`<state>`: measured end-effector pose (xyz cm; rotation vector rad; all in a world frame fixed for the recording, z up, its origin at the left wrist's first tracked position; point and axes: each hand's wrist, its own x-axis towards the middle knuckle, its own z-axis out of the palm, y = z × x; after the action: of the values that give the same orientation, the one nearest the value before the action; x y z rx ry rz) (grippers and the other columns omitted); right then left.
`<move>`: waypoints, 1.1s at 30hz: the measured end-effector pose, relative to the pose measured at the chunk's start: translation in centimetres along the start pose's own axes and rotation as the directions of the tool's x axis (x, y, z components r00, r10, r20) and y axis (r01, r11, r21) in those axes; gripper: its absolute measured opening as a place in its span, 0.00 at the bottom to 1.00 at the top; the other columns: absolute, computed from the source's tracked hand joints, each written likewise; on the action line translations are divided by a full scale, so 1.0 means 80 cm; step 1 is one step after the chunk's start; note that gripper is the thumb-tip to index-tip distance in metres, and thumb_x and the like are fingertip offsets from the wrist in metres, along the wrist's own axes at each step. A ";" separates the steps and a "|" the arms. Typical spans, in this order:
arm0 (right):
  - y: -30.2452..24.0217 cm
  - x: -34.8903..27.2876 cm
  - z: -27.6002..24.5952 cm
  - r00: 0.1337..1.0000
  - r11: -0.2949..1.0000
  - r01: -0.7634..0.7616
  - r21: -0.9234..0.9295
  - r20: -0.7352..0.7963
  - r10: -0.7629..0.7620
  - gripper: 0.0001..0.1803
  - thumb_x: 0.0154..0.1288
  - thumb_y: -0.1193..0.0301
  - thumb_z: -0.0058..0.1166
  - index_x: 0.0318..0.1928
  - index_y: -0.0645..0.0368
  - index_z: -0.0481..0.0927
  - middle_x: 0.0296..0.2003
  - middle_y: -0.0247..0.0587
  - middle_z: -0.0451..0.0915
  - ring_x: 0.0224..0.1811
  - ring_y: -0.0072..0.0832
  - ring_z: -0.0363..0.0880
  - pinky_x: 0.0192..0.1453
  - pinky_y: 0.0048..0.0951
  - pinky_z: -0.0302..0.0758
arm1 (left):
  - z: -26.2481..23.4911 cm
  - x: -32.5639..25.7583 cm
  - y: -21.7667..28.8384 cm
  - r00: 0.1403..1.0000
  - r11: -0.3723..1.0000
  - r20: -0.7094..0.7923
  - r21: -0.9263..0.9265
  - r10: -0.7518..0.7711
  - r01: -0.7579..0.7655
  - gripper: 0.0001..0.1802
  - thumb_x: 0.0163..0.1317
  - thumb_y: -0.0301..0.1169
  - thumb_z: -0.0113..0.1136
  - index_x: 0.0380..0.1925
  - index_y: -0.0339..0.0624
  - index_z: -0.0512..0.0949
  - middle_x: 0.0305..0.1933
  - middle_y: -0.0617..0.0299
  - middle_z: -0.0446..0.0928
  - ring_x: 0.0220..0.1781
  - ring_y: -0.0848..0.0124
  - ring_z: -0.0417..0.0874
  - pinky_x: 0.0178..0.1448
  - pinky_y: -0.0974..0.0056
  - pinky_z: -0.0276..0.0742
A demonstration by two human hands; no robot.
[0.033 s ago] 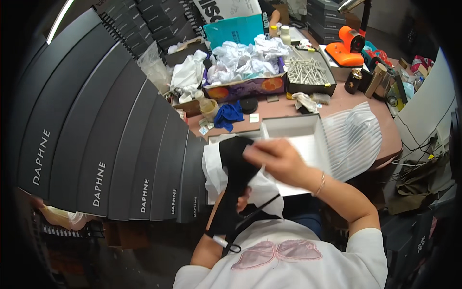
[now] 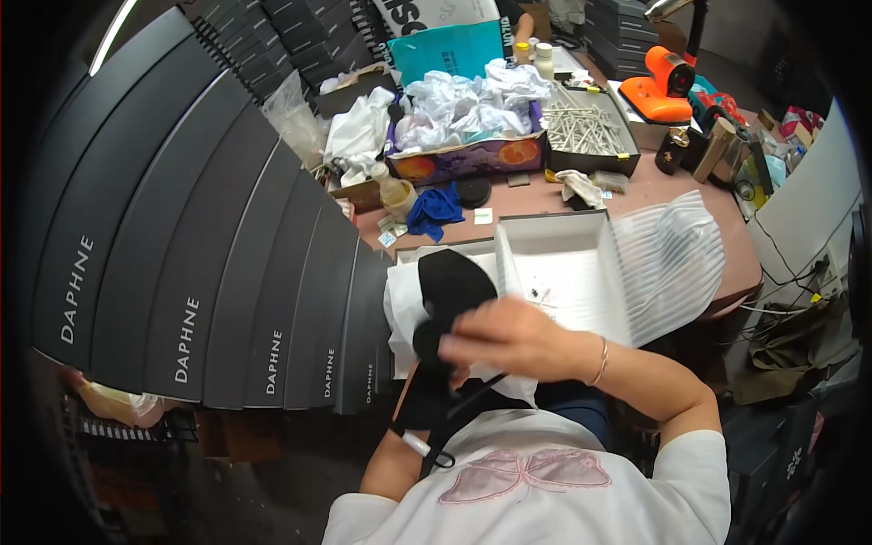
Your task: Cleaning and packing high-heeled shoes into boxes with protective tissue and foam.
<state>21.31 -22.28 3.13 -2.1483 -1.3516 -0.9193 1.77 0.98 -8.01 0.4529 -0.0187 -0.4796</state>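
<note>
A black strapped shoe [image 2: 459, 277] is held over white tissue paper [image 2: 402, 300] in front of my body. Its strap end carries a small white tag [image 2: 417, 444]. My left hand [image 2: 460, 375] grips the shoe from below, mostly hidden behind it. Over the shoe's middle, my right hand [image 2: 509, 338] is slightly blurred, its fingers pressed together beside a small dark round piece [image 2: 429, 340]. Whether that piece is in the fingers or part of the shoe is unclear. Just beyond lies an open shoe box [image 2: 563, 286] with a white inside.
Dark grey shoe boxes [image 2: 173, 245] form a tall stack on the left. Striped translucent wrapping [image 2: 672, 259] lies right of the open box. Farther back stand a carton of crumpled paper [image 2: 468, 156], a tray of white sticks [image 2: 586, 127], a bottle [image 2: 392, 193] and a blue cloth [image 2: 436, 212].
My right hand has come down and nearer to me along the shoe, and the dark round piece now shows by its fingers. More of the open box's inside is visible.
</note>
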 end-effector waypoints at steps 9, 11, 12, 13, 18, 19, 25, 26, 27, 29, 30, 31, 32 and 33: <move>-0.179 -0.001 -0.029 0.956 0.757 -0.027 0.653 0.239 -0.172 0.13 0.55 0.74 0.53 0.43 0.62 0.77 0.37 0.45 0.73 0.40 0.38 0.75 0.44 0.36 0.75 | 0.032 0.042 0.022 0.994 0.962 -0.091 -0.273 -0.055 0.028 0.15 0.66 0.36 0.59 0.44 0.38 0.70 0.29 0.67 0.67 0.26 0.79 0.68 0.29 0.80 0.67; -0.216 -0.025 -0.081 0.861 0.496 -0.126 0.859 0.343 -0.375 0.13 0.59 0.75 0.50 0.44 0.62 0.79 0.41 0.45 0.75 0.43 0.37 0.77 0.47 0.35 0.76 | -0.023 0.051 0.039 0.972 0.859 0.081 -0.456 -0.220 0.233 0.17 0.66 0.38 0.60 0.42 0.35 0.70 0.27 0.68 0.67 0.27 0.78 0.69 0.31 0.79 0.69; -0.213 -0.045 -0.081 0.810 0.381 -0.197 0.903 0.369 -0.456 0.18 0.59 0.77 0.50 0.51 0.62 0.79 0.47 0.47 0.76 0.46 0.38 0.78 0.50 0.35 0.77 | -0.014 0.049 0.045 0.978 0.841 0.067 -0.500 -0.199 0.205 0.18 0.66 0.38 0.60 0.42 0.34 0.69 0.29 0.66 0.68 0.27 0.78 0.70 0.32 0.78 0.71; -0.193 -0.051 -0.085 0.804 0.401 -0.276 0.874 0.438 -0.401 0.21 0.57 0.77 0.51 0.53 0.61 0.78 0.48 0.47 0.76 0.47 0.39 0.79 0.50 0.35 0.77 | 0.007 0.048 0.046 0.988 0.845 -0.090 -0.532 -0.122 0.056 0.18 0.67 0.38 0.59 0.42 0.32 0.68 0.31 0.64 0.68 0.28 0.77 0.71 0.33 0.78 0.72; -0.131 -0.050 -0.104 0.950 0.807 -0.312 0.502 0.169 0.262 0.30 0.47 0.81 0.58 0.56 0.58 0.77 0.52 0.49 0.74 0.48 0.42 0.77 0.50 0.37 0.76 | -0.005 0.043 0.050 0.998 0.720 0.051 -0.691 -0.039 0.063 0.24 0.70 0.37 0.54 0.55 0.28 0.65 0.47 0.53 0.70 0.43 0.71 0.75 0.45 0.72 0.75; -0.128 -0.037 -0.099 0.957 0.852 -0.291 0.435 0.141 0.254 0.34 0.45 0.80 0.62 0.58 0.56 0.76 0.54 0.51 0.73 0.50 0.44 0.75 0.53 0.39 0.73 | -0.007 0.050 0.046 0.996 0.780 0.085 -0.624 0.002 0.052 0.24 0.70 0.36 0.52 0.58 0.31 0.64 0.51 0.53 0.71 0.48 0.68 0.75 0.52 0.68 0.74; -0.141 -0.040 -0.014 0.929 0.771 -0.362 0.524 0.137 0.343 0.45 0.42 0.74 0.71 0.65 0.53 0.69 0.55 0.50 0.73 0.52 0.46 0.76 0.55 0.38 0.75 | 0.067 0.067 0.005 0.870 0.926 -0.316 0.144 0.378 -0.350 0.24 0.74 0.40 0.44 0.63 0.38 0.66 0.62 0.56 0.72 0.64 0.65 0.73 0.71 0.60 0.66; -0.134 -0.042 -0.007 0.904 0.707 -0.405 0.580 0.135 0.406 0.45 0.42 0.74 0.72 0.65 0.53 0.69 0.55 0.50 0.73 0.51 0.47 0.77 0.55 0.37 0.76 | 0.116 0.066 0.010 0.774 0.943 -0.539 0.172 0.332 -0.284 0.24 0.73 0.44 0.45 0.62 0.39 0.68 0.61 0.57 0.74 0.63 0.65 0.74 0.70 0.59 0.67; -0.127 -0.041 -0.009 0.905 0.678 -0.393 0.621 0.131 0.404 0.42 0.44 0.76 0.70 0.64 0.55 0.68 0.53 0.46 0.75 0.51 0.41 0.79 0.53 0.33 0.78 | 0.128 0.063 0.013 0.768 0.922 -0.513 0.169 0.383 -0.347 0.25 0.72 0.48 0.45 0.58 0.41 0.71 0.59 0.57 0.76 0.61 0.65 0.76 0.68 0.59 0.68; -0.126 -0.048 -0.009 0.804 0.497 -0.476 0.726 0.130 0.580 0.40 0.46 0.77 0.69 0.63 0.56 0.69 0.49 0.44 0.78 0.48 0.34 0.81 0.51 0.31 0.78 | 0.135 0.060 0.009 0.780 0.898 -0.459 0.110 0.426 -0.426 0.33 0.67 0.56 0.51 0.62 0.44 0.64 0.57 0.52 0.72 0.60 0.60 0.74 0.68 0.52 0.67; -0.124 -0.049 -0.009 0.739 0.396 -0.498 0.772 0.139 0.659 0.38 0.48 0.77 0.69 0.62 0.57 0.69 0.47 0.42 0.79 0.47 0.30 0.81 0.49 0.29 0.78 | 0.143 0.060 0.010 0.778 0.894 -0.472 0.051 0.414 -0.445 0.36 0.64 0.59 0.53 0.62 0.45 0.62 0.57 0.51 0.70 0.60 0.59 0.73 0.68 0.51 0.65; -0.120 -0.051 -0.012 0.551 -0.010 -0.577 0.816 0.398 0.733 0.34 0.51 0.77 0.67 0.59 0.61 0.70 0.40 0.38 0.81 0.41 0.21 0.81 0.44 0.23 0.78 | 0.135 0.068 0.006 0.802 0.898 -0.446 0.013 0.398 -0.439 0.50 0.57 0.62 0.60 0.69 0.46 0.51 0.55 0.46 0.68 0.62 0.52 0.69 0.68 0.45 0.67; -0.114 -0.055 -0.004 0.516 -0.076 -0.522 0.850 0.386 0.765 0.26 0.54 0.77 0.66 0.54 0.63 0.73 0.37 0.37 0.81 0.35 0.19 0.80 0.39 0.20 0.78 | 0.128 0.077 -0.001 0.793 0.894 -0.482 -0.043 0.373 -0.446 0.47 0.58 0.60 0.61 0.67 0.46 0.52 0.55 0.44 0.67 0.61 0.53 0.70 0.68 0.47 0.67; -0.113 -0.056 -0.005 0.453 -0.220 -0.446 0.868 0.431 0.780 0.21 0.57 0.76 0.64 0.51 0.63 0.73 0.36 0.36 0.80 0.34 0.20 0.80 0.38 0.22 0.79 | 0.123 0.085 -0.009 0.785 0.886 -0.516 -0.099 0.343 -0.453 0.44 0.59 0.59 0.61 0.65 0.47 0.54 0.56 0.43 0.66 0.60 0.54 0.70 0.67 0.48 0.68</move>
<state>11.70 -21.43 0.29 -1.1472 -0.1565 0.1928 6.27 -6.74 -0.03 0.3284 0.4182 0.0694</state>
